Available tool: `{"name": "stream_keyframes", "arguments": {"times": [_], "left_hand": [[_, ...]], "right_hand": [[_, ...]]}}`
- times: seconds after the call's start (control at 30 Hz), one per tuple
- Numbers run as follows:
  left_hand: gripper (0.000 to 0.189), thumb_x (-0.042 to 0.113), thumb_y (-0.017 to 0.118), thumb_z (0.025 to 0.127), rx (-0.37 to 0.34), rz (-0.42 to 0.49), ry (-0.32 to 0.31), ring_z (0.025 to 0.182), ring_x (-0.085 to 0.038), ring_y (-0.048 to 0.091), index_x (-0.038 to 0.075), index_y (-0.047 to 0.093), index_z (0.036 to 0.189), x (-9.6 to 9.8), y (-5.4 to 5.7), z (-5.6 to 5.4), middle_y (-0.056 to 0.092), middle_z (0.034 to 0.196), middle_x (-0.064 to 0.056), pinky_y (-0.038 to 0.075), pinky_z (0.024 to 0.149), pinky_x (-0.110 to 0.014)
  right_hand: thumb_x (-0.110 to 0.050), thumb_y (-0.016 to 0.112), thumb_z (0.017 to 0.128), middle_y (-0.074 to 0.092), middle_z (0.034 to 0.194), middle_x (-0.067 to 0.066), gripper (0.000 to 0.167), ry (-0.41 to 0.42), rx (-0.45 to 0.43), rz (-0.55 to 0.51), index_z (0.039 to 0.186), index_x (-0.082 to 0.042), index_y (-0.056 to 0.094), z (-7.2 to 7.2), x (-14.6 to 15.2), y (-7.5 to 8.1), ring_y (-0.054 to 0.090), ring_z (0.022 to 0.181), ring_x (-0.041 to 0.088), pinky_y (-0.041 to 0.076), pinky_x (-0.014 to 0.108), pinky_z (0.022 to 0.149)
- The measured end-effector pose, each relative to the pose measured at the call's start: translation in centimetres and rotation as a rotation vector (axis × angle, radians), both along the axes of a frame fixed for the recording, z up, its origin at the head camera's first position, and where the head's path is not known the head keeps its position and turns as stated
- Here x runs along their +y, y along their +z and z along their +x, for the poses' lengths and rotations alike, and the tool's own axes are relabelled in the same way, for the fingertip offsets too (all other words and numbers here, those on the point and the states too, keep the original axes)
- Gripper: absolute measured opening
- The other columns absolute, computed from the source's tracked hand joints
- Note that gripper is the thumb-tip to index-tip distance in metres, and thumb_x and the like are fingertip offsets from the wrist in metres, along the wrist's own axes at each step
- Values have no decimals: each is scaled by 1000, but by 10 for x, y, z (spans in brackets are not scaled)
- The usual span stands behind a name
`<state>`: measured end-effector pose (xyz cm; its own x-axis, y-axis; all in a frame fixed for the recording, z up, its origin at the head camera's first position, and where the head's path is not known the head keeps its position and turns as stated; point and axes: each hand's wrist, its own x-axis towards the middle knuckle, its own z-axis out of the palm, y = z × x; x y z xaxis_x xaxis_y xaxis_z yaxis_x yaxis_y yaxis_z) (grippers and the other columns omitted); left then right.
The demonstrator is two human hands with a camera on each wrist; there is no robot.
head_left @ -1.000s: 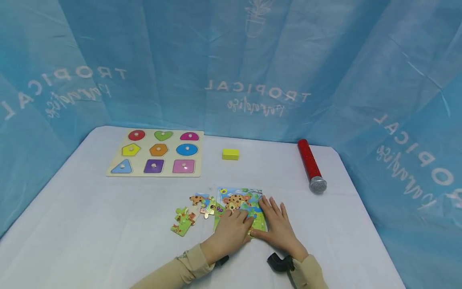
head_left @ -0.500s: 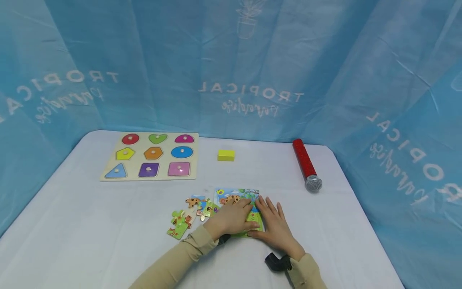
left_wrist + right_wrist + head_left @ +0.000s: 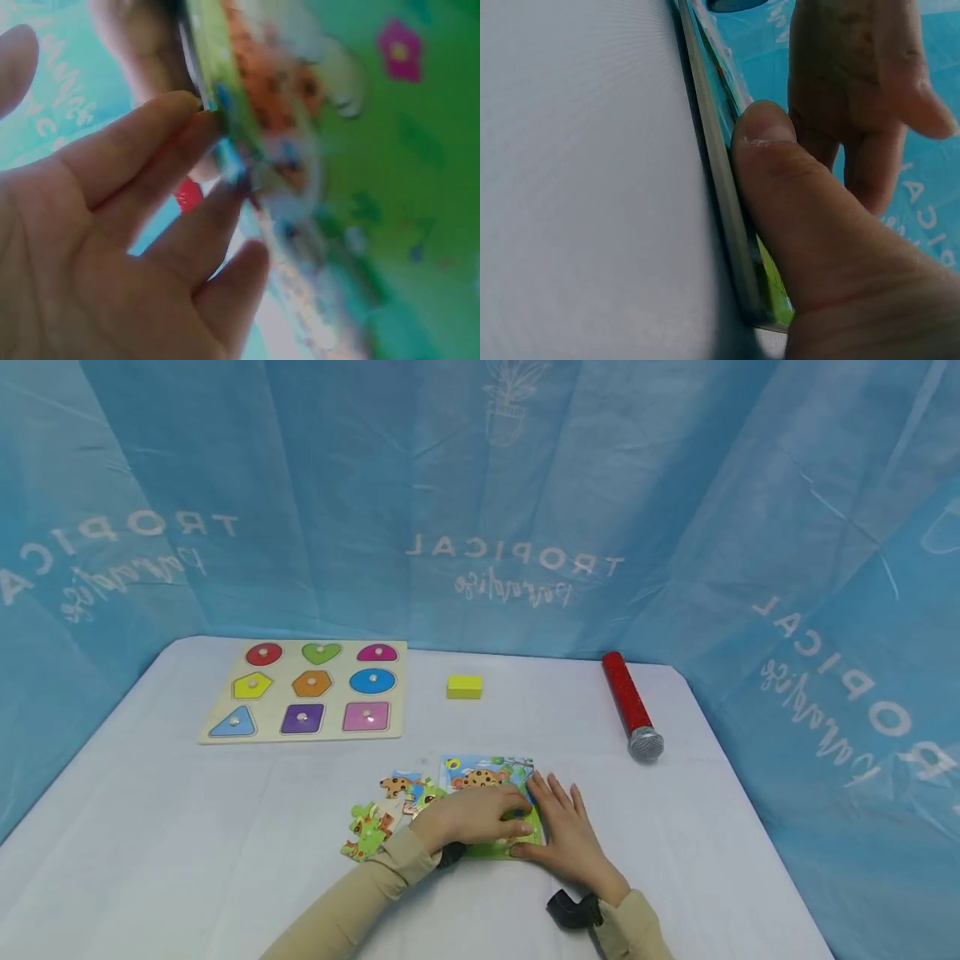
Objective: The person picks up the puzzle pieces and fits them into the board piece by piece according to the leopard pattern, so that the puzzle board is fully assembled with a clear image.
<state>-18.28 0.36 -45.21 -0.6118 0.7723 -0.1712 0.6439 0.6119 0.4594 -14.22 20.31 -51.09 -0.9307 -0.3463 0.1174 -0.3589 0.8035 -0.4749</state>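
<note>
A jigsaw puzzle board [image 3: 489, 852] with a spotted cartoon animal lies near the front of the table, in the head view. Over its middle arches my left hand [image 3: 476, 814], thumb apart from the fingers. The left wrist view has these fingertips right at the puzzle picture [image 3: 405, 150], which is blurred. My right hand [image 3: 566, 839] steadies the board from the right, fingers extended along that side. Its thumb [image 3: 802, 195] presses on the board's near edge in the right wrist view. Several loose puzzle pieces [image 3: 367, 833] lie left of the board, some partly behind the left wrist.
A wooden shape board [image 3: 345, 697] with knobbed shapes lies at the back left. Behind the puzzle is a yellow block [image 3: 464, 687]. A red microphone [image 3: 630, 703] with a silver head lies at the back right. Blue curtains [image 3: 322, 527] surround the white table [image 3: 187, 843].
My left hand has swung from the board's lower middle, where it pointed forward, to lie more sideways across it. My right hand stays at the board's right side. The head view has shifted slightly.
</note>
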Motion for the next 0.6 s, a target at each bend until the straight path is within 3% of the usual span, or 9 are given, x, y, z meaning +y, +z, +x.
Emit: {"name": "stream_keyframes", "arguments": {"times": [0.17, 0.3, 0.5, 0.6], "left_hand": [[58, 52, 47, 97, 152, -45, 67, 144, -24, 35, 13, 52, 140, -8, 0, 13, 45, 150, -2, 30, 116, -48], [63, 53, 49, 95, 224, -111, 97, 144, -23, 36, 10, 50, 141, -13, 1, 25, 42, 153, -5, 28, 116, -53], [63, 52, 48, 97, 217, -101, 101, 146, -25, 32, 10, 49, 143, -11, 0, 22, 40, 153, -5, 26, 117, -54], [59, 49, 49, 97, 188, -49, 92, 146, -28, 31, 11, 49, 142, -18, 0, 17, 40, 153, -6, 25, 116, -56]], "right_hand": [[-56, 75, 73, 30, 158, 10, 102, 6, -10, 29, 152, -9, 30, 0, -4, -2, 20, 149, 35, 4, 59, 118], [-64, 69, 76, 32, 158, 10, 101, -2, -4, 31, 151, -9, 32, 1, -5, 0, 21, 148, 36, 6, 60, 117], [-59, 69, 78, 32, 157, 13, 94, -9, 17, 8, 149, -7, 37, 2, -4, 5, 24, 147, 38, 8, 62, 116], [-54, 72, 78, 29, 158, 15, 93, -2, 1, 39, 149, -7, 36, 3, -2, 5, 23, 147, 39, 8, 63, 116]]}}
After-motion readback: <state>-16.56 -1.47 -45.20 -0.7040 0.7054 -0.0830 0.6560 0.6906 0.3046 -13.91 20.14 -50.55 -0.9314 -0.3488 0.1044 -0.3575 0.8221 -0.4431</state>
